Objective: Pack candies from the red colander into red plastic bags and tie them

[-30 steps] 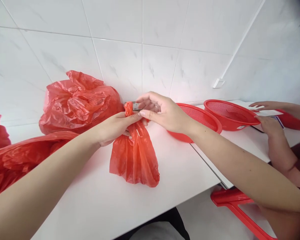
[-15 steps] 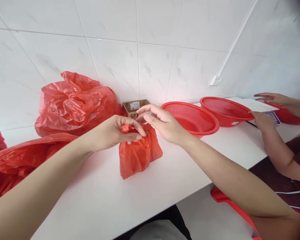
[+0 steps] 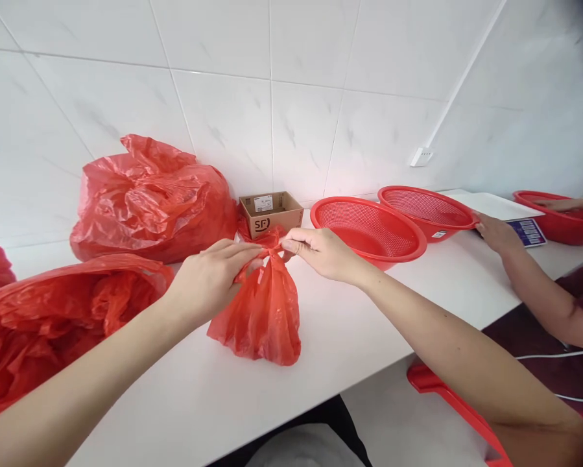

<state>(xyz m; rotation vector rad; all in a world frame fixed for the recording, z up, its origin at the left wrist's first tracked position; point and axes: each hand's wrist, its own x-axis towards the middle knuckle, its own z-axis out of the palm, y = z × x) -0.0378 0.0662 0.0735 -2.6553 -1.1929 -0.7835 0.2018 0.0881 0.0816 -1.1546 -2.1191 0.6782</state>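
Observation:
A small red plastic bag (image 3: 264, 318) stands on the white counter (image 3: 349, 337) in front of me. My left hand (image 3: 208, 279) pinches one of its handles at the top left. My right hand (image 3: 320, 253) pinches the other handle at the top right. The two handles are drawn together above the bag, between my fingertips. What is inside the bag is hidden.
A big stuffed red bag (image 3: 150, 198) leans on the tiled wall, another open red bag (image 3: 52, 318) lies at left. A small cardboard box (image 3: 270, 214) and two red mesh baskets (image 3: 369, 227) (image 3: 427, 207) stand behind. Another person's hand (image 3: 495, 233) rests by a scale (image 3: 527, 231) at right.
The bag was crumpled low half a second ago; its top is now pulled up again, with both my hands gripping the handles. The other person's hand has shifted toward the far basket.

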